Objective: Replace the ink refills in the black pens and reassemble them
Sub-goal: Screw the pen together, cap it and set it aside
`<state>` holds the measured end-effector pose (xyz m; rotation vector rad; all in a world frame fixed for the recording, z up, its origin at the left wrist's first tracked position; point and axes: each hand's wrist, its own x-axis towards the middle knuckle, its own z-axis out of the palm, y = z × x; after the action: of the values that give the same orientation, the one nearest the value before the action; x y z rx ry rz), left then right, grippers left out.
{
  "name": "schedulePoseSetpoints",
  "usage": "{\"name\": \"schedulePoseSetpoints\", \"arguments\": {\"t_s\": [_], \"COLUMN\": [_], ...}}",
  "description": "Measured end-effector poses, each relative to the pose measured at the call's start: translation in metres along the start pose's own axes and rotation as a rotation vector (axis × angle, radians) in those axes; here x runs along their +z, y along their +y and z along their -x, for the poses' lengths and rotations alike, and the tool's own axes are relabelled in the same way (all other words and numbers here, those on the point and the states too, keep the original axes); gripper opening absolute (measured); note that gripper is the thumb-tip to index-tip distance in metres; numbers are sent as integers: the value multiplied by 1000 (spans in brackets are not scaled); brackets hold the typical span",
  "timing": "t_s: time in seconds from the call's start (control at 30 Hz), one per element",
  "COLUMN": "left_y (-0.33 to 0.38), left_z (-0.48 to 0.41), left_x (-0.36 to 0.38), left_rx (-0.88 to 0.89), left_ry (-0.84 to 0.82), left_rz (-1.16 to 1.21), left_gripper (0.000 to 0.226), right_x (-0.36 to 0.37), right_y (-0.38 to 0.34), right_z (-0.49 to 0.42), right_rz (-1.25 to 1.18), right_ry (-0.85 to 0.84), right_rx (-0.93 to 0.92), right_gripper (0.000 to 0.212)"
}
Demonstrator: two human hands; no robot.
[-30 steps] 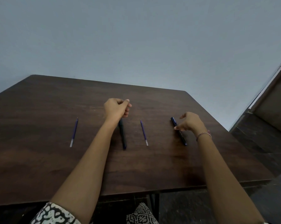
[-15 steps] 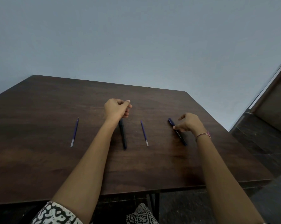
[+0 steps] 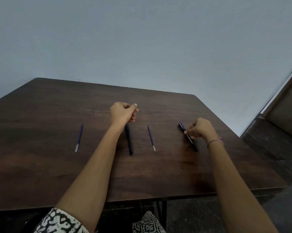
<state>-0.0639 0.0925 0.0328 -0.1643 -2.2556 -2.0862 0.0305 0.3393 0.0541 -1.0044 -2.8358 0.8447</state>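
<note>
Since the earlier frame, the fingers of the right hand (image 3: 200, 128) have curled closer onto the pen, the forefinger no longer raised; the left hand (image 3: 122, 113) has stayed where it was.

Right hand: fingertips and thumb pinch the right black pen (image 3: 192, 143) a little behind its far end. The pen lies on the worktop (image 3: 41, 165), slanting from far-left to near-right, with white lettering along its barrel. A beaded bracelet (image 3: 215, 141) circles the wrist.

Left hand: clenched, thumb on top, grasping the far end of the left black pen (image 3: 129, 140). The rest of the barrel runs out from under the wrist toward the onlooker and lies flat on the worktop.

Between the two pens lies the middle refill (image 3: 151, 137), thin and violet with a pale near tip, touching neither pen. The outer refill (image 3: 79, 137), of the same kind, lies well apart to the left of the left forearm. All four items lie roughly side by side, pointing away from the person.

Lower edge: a black-and-white patterned sleeve (image 3: 61, 222). Behind the worktop, a plain pale-blue wall (image 3: 142, 39).
</note>
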Motion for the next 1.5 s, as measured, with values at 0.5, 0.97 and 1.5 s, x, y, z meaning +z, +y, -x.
{"name": "schedulePoseSetpoints", "arguments": {"t_s": [0.5,0.97,1.5], "left_y": [3,3,1], "left_z": [1,-1,-1], "left_x": [0,-1,-1], "left_rx": [-4,-13,-19], "left_ry": [-4,-1,12], "left_rz": [3,12,20], "left_gripper": [26,26,25], "right_x": [4,3,7], "right_y": [3,-1,8], "right_z": [7,12,7], "right_rz": [196,145,116], "right_ry": [147,103,77], "right_rx": [-62,-11,-15], "right_gripper": [32,41,35]}}
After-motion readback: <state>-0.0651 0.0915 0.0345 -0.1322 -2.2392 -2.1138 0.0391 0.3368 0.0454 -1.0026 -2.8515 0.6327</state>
